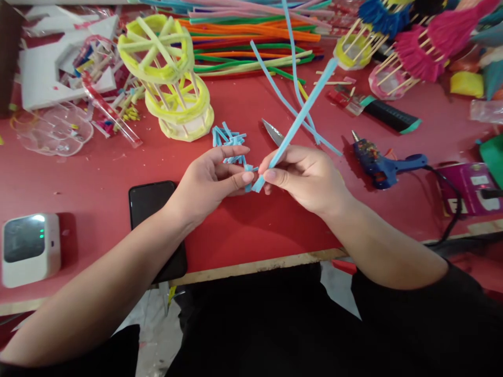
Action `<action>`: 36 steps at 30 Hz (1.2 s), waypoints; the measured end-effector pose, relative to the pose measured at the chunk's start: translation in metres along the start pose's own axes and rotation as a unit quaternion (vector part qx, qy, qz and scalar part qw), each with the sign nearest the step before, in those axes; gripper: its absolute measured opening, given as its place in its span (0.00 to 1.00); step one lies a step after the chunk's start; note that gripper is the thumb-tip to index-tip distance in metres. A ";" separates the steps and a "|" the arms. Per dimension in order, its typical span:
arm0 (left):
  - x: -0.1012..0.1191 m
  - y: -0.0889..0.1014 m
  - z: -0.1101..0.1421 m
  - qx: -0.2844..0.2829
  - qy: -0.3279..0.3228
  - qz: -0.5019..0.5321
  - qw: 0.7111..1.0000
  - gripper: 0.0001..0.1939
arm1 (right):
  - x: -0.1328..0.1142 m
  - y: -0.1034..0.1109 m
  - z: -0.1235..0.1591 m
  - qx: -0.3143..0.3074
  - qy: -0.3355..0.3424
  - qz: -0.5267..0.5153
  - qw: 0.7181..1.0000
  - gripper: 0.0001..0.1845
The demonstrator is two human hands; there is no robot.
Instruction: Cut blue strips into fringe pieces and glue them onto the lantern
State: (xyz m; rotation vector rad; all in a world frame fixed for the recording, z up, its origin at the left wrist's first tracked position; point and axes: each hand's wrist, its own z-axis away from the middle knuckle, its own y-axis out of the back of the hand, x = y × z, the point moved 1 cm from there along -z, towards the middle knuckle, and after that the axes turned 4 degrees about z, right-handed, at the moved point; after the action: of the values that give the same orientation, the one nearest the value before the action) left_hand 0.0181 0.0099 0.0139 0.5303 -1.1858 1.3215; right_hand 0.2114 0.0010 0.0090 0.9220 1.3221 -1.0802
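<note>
Left hand (pixel 215 175) pinching short blue piece (pixel 248 168), right hand (pixel 306 175) gripping long blue strip (pixel 299 121) by near end; best keep 2 pinches firm, ends level.

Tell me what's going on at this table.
A person is working with light-blue strips at a red table. The right grip holds a long blue strip near its lower end, while the left grip pinches a small blue piece close by. Beyond the left lies a pile of short blue cuttings. A yellow two-tier frame stands behind, and a blue glue gun lies off to the right, not in use.
</note>
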 end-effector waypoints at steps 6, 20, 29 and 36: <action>0.000 0.000 0.000 -0.004 0.029 0.026 0.999 0.32 | 0.001 -0.001 0.000 -0.020 -0.015 0.014 1.000 0.19; -0.002 0.001 -0.001 -0.023 0.077 0.046 0.996 0.26 | 0.008 -0.006 0.001 0.004 0.019 -0.033 0.999 0.22; -0.006 -0.001 0.000 -0.045 0.119 0.082 0.988 0.26 | 0.016 -0.003 -0.002 -0.035 -0.038 -0.083 0.995 0.17; -0.004 0.000 0.000 -0.099 0.126 0.072 0.984 0.26 | 0.017 -0.004 0.000 -0.068 -0.100 -0.142 0.983 0.17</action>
State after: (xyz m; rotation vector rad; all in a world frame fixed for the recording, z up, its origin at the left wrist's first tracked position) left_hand 0.0190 0.0075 0.0102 0.1305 -1.1447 1.3305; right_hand 0.2065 -0.0018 -0.0074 0.5193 1.3660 -1.2480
